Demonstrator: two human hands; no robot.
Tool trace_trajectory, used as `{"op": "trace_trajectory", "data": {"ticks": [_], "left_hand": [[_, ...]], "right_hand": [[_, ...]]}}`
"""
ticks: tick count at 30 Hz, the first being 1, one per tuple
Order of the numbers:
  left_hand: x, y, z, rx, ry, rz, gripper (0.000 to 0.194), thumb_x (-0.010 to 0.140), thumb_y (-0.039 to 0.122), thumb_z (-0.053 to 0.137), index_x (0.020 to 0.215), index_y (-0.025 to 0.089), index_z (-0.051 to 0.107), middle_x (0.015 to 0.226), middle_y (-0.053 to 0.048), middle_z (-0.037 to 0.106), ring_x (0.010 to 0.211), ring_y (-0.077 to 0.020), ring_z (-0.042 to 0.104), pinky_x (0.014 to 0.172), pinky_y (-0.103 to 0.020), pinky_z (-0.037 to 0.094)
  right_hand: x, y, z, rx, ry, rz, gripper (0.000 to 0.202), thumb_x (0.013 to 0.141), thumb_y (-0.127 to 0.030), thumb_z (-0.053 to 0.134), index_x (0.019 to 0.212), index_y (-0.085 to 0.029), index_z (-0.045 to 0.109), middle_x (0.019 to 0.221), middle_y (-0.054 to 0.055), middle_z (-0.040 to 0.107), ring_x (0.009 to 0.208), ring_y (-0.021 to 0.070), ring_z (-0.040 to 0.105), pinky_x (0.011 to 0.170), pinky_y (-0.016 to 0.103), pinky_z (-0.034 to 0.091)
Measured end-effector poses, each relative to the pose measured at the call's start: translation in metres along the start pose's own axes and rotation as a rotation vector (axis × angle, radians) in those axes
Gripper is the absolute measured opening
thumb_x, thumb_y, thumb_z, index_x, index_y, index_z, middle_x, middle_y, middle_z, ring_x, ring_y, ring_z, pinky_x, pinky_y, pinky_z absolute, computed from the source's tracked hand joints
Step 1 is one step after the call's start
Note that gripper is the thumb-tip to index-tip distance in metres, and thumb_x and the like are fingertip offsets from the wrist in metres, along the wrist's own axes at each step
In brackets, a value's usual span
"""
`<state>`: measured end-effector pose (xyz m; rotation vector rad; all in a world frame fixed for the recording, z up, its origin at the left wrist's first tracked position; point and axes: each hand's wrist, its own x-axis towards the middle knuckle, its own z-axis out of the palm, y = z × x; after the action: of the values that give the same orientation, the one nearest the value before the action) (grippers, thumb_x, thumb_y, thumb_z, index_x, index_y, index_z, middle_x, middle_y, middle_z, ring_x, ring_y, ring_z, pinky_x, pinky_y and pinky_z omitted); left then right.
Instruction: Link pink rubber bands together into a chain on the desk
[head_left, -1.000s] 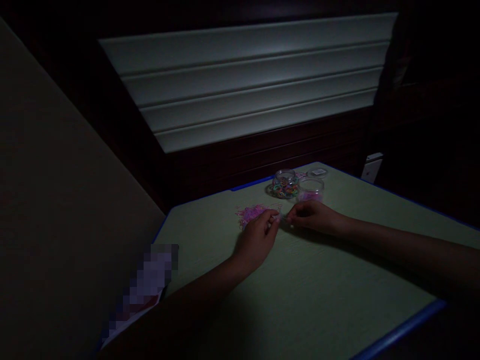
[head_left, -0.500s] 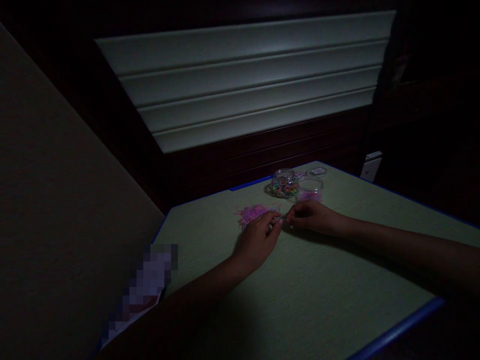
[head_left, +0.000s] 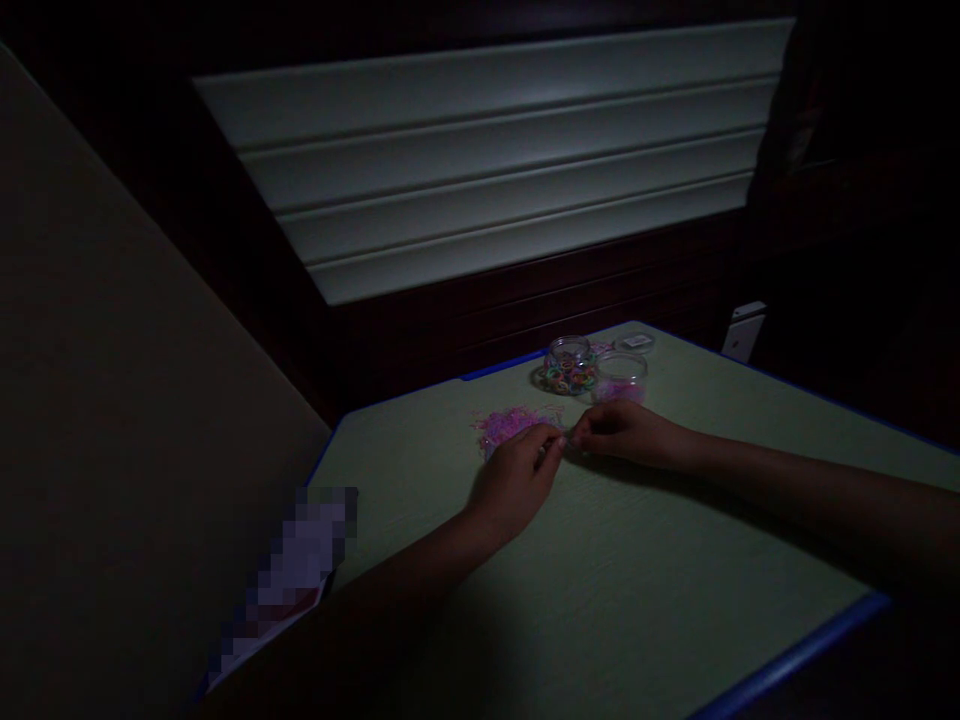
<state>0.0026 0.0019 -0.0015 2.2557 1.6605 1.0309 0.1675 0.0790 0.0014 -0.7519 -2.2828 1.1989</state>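
My left hand (head_left: pixel 517 485) is pinched closed at the near right edge of a loose pile of pink and purple bands (head_left: pixel 506 425). Close to its fingertips, my right hand (head_left: pixel 626 434) is also pinched. Whatever the fingers hold between them is too small and dark to make out. Behind my right hand stands a clear open jar (head_left: pixel 621 370) with pink and purple bands low inside. Beside it, to the left, another clear jar (head_left: pixel 568 368) holds multicoloured bands.
A clear lid (head_left: pixel 634 343) with a label lies behind the jars on the green table (head_left: pixel 637 580), which has a blue edge. A pixelated item (head_left: pixel 300 560) is at the left edge. A white object (head_left: pixel 742 335) stands beyond the table, near the slatted panel (head_left: pixel 510 160).
Both hands stay almost in place. The fingertips of my right hand have shifted very slightly, and the small gap between the two hands looks a little different.
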Motion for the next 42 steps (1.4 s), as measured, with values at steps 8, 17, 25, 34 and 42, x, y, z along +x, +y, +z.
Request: {"op": "trace_trajectory", "data": {"ticks": [8, 17, 25, 34, 42], "left_hand": [[0.0004, -0.0060, 0.0029, -0.031, 0.040, -0.063, 0.022, 0.082, 0.032, 0.034, 0.080, 0.018, 0.051, 0.070, 0.000, 0.055, 0.062, -0.0099, 0.050, 0.055, -0.020, 0.036], [0.0001, -0.0062, 0.0030, -0.066, 0.019, -0.047, 0.023, 0.083, 0.033, 0.033, 0.081, 0.018, 0.050, 0.072, 0.000, 0.055, 0.064, -0.0100, 0.050, 0.057, -0.020, 0.038], [0.0003, -0.0062, 0.0027, -0.065, 0.015, -0.043, 0.024, 0.083, 0.034, 0.033, 0.080, 0.018, 0.050, 0.070, 0.000, 0.054, 0.060, -0.0092, 0.049, 0.055, -0.020, 0.037], [0.0000, -0.0081, 0.0042, -0.080, 0.028, -0.043, 0.023, 0.083, 0.034, 0.033, 0.080, 0.019, 0.050, 0.072, 0.000, 0.054, 0.063, -0.0100, 0.049, 0.057, -0.021, 0.038], [0.0005, -0.0090, 0.0048, -0.081, 0.012, -0.055, 0.023, 0.082, 0.036, 0.034, 0.081, 0.019, 0.050, 0.070, 0.001, 0.053, 0.060, -0.0096, 0.048, 0.056, -0.021, 0.037]], "right_hand": [[0.0011, 0.0027, 0.0031, 0.089, 0.002, -0.027, 0.037, 0.066, -0.038, 0.058, 0.093, -0.012, 0.056, 0.073, 0.002, 0.057, 0.060, 0.0089, 0.050, 0.054, 0.020, 0.039], [-0.0018, 0.0001, 0.0004, -0.027, -0.041, -0.047, 0.034, 0.069, -0.038, 0.054, 0.091, -0.013, 0.060, 0.070, 0.002, 0.060, 0.059, 0.0094, 0.051, 0.051, 0.020, 0.037], [-0.0009, 0.0004, 0.0005, -0.034, -0.024, -0.077, 0.028, 0.073, -0.036, 0.049, 0.082, -0.011, 0.060, 0.074, 0.004, 0.060, 0.064, 0.0105, 0.051, 0.058, 0.021, 0.039], [-0.0019, -0.0040, 0.0006, 0.031, -0.003, -0.020, 0.028, 0.073, -0.037, 0.048, 0.077, -0.011, 0.059, 0.064, 0.002, 0.055, 0.056, 0.0091, 0.047, 0.052, 0.021, 0.036], [-0.0025, -0.0056, 0.0013, 0.031, 0.035, 0.022, 0.025, 0.071, -0.034, 0.049, 0.073, -0.011, 0.058, 0.060, 0.000, 0.054, 0.051, 0.0078, 0.045, 0.048, 0.020, 0.034]]}}
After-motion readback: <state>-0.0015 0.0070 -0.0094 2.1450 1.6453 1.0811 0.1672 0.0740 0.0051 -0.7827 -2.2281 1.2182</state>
